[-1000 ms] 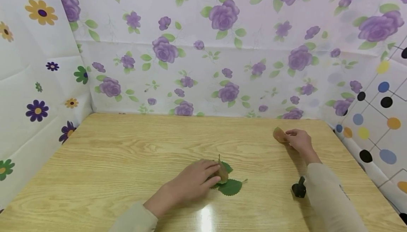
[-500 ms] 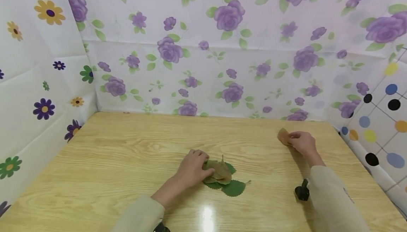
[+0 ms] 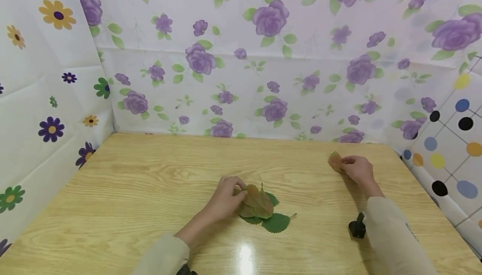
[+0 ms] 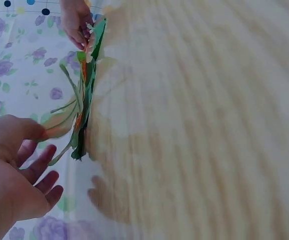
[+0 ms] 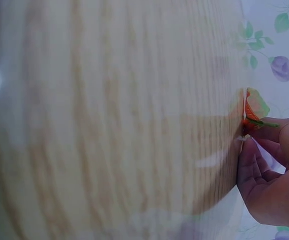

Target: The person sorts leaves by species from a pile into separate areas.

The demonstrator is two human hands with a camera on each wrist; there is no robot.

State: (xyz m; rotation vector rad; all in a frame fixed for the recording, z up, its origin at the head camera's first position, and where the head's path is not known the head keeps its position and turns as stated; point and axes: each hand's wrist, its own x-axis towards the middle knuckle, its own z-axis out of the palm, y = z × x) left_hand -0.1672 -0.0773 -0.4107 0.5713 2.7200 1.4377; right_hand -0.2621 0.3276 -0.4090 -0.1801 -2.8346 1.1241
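Note:
At the middle of the table a small pile holds green leaves (image 3: 276, 223) with brownish leaves (image 3: 265, 206) on top. My left hand (image 3: 225, 197) is at the pile's left side, pinching the edge of a brownish leaf (image 4: 59, 125) between thumb and forefinger; its other fingers are loosely bent. Far back on the right, my right hand (image 3: 359, 170) pinches an orange-brown leaf (image 3: 334, 162) with a green tip. In the right wrist view that leaf (image 5: 254, 107) is at the table surface, its stem by the thumb and forefinger.
The wood-grain table (image 3: 169, 174) meets a purple-flowered cloth (image 3: 226, 74) at its back edge. Patterned cloths also hang at the left (image 3: 49, 99) and right (image 3: 452, 141). A black device (image 3: 357, 226) is at the right sleeve.
My left hand first covered the pile, drew back to its left, and now lifts a brownish leaf's edge there. The right hand stays at the orange-brown leaf. The view shifted slightly.

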